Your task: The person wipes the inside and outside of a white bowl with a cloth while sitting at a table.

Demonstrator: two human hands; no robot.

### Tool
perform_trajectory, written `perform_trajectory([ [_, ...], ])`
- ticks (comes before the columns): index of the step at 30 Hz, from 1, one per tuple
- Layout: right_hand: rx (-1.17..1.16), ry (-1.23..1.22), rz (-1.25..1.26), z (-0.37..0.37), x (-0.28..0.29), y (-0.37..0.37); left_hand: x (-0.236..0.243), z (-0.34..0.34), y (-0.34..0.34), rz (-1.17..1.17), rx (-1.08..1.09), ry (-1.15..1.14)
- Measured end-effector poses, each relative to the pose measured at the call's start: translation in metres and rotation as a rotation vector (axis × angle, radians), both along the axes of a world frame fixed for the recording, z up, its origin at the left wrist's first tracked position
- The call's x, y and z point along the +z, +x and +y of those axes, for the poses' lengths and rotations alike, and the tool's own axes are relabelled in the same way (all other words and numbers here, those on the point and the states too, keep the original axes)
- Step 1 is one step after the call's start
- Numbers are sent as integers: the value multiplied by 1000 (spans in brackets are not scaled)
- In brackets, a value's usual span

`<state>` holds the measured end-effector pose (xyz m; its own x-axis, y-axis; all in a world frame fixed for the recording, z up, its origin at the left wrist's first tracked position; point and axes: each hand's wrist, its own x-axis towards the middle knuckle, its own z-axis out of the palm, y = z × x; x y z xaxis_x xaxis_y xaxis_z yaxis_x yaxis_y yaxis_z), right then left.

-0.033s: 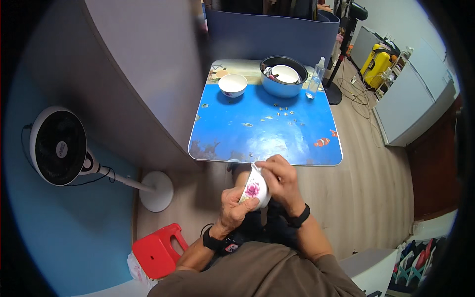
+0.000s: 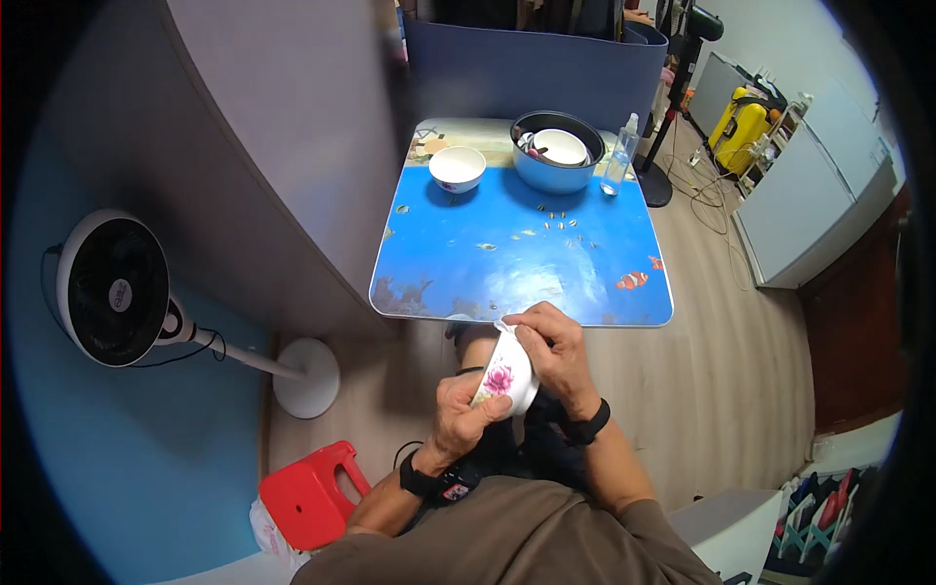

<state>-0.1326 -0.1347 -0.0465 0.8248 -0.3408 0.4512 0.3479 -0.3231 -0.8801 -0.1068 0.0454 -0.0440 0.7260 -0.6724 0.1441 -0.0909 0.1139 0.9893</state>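
My left hand grips a white bowl with a pink flower on its outside. Tipped on its side, the bowl is held over my lap, just in front of the table's near edge. At its far rim, the closed fingers of my right hand pinch a small bit of thin white cloth or tissue. Most of that material is hidden by the fingers and the bowl, and the bowl's inside is turned out of sight.
On the blue sea-patterned table stand another white bowl, a large pot holding a smaller bowl and utensils, and a clear spray bottle. Left are a fan and red stool; a partition borders the table.
The bowl has turned slightly between my hands, and my right fingers have shifted a little at its rim. Things on the table have stayed put.
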Motion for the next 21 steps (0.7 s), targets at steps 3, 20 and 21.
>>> perform_trajectory([
  [3,-39,-48,3,4,-4,-9,4,-4,1,-19,26,-39],
  [20,106,472,219,3,-60,8,-2,3,4,144,19,-274],
  [21,114,833,212,12,-61,7,-5,1,10,126,40,-255],
])
